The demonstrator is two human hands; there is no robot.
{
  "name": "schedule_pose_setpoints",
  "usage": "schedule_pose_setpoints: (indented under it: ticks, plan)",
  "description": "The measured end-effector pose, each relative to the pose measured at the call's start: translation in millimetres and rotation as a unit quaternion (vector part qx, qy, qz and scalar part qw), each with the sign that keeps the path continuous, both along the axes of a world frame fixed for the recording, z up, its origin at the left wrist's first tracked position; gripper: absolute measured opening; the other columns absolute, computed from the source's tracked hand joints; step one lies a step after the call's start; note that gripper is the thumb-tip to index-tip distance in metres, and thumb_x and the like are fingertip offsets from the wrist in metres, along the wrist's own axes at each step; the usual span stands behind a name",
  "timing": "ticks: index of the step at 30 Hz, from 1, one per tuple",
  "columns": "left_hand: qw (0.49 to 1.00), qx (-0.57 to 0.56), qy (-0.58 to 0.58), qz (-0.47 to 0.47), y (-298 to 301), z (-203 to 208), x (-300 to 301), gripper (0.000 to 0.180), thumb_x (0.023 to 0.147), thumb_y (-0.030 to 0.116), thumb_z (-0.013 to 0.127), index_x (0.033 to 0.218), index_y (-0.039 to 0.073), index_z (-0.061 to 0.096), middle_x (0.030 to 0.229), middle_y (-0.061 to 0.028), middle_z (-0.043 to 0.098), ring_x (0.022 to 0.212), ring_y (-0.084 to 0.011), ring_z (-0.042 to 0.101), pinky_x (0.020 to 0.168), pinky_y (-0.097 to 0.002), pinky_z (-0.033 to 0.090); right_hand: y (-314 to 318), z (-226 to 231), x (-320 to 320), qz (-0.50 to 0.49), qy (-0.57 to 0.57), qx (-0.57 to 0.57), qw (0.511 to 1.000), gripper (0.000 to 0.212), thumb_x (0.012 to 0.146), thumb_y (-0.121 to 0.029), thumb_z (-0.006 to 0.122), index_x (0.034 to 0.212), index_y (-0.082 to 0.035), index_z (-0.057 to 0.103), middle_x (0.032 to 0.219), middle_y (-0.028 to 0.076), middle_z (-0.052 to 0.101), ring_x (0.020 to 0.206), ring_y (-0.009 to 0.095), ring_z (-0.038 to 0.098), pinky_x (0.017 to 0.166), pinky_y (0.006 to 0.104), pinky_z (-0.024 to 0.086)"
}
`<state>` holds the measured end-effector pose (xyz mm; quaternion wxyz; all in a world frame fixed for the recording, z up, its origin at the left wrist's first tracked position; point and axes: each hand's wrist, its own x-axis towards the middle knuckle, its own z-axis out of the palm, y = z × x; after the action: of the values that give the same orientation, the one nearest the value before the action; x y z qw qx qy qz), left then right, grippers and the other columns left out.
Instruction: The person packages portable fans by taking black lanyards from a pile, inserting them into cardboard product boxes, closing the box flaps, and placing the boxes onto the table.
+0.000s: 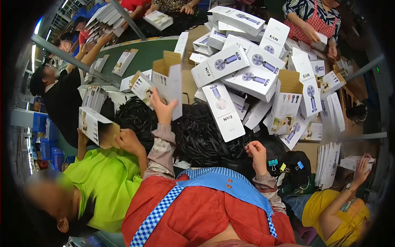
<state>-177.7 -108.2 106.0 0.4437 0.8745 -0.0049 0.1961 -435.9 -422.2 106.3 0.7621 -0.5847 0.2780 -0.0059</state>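
Observation:
My left hand is closed on the lower side of a white carton that stands with its brown inside showing at the open top. My right hand hovers at the near right edge of a tangled heap of black straps, fingers curled together in a pinch. Whatever lies between those fingertips, if anything, is hidden. Beyond the straps rises a large pile of white printed fan boxes. One box slants down from the pile over the straps.
At my left a person in a green shirt holds an open box. On my right a person in yellow handles another box. Coloured binder clips sit beside my right hand. Co-workers work across the green table. Metal bars cross overhead.

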Motion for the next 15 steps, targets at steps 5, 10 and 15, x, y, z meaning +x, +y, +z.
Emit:
schedule_pose_setpoints:
  ticks: [5, 10, 15]
  plan:
    - [0.987, -0.033, 0.082, 0.135, 29, -5, 78, 0.099, 0.058, 0.031, 0.078, 0.14, 0.01, 0.026, 0.124, -0.0245, 0.037, 0.118, -0.0403, 0.034, 0.101, -0.0461, 0.029, 2, -6, 3, 0.032, 0.026, -0.014, 0.999, 0.01, 0.088, -0.011, 0.057, 0.086, -0.001, 0.059, 0.079, 0.003, 0.061, 0.071, 0.008, 0.054, 0.066, 0.0201, 0.043]
    - [0.96, 0.047, 0.202, 0.19, 21, -37, 163, 0.101, 0.06, 0.047, 0.075, 0.14, 0.009, 0.026, 0.127, -0.0295, 0.037, 0.122, -0.045, 0.031, 0.102, -0.0514, 0.026, -2, -14, -2, 0.019, 0.073, -0.031, 0.997, 0.01, 0.088, -0.011, 0.057, 0.086, -0.001, 0.06, 0.078, 0.003, 0.061, 0.069, 0.007, 0.054, 0.065, 0.0197, 0.043]
    - [0.971, 0.07, 0.213, 0.076, 126, -89, 265, 0.09, 0.062, 0.052, 0.072, 0.119, -0.012, 0.044, 0.11, -0.0241, 0.058, 0.095, -0.0353, 0.059, 0.086, -0.0492, 0.043, 0, -16, 19, 0.057, 0.049, -0.034, 0.997, 0.013, 0.088, -0.012, 0.057, 0.084, 0.001, 0.058, 0.077, 0.004, 0.061, 0.068, 0.007, 0.055, 0.064, 0.0199, 0.044]
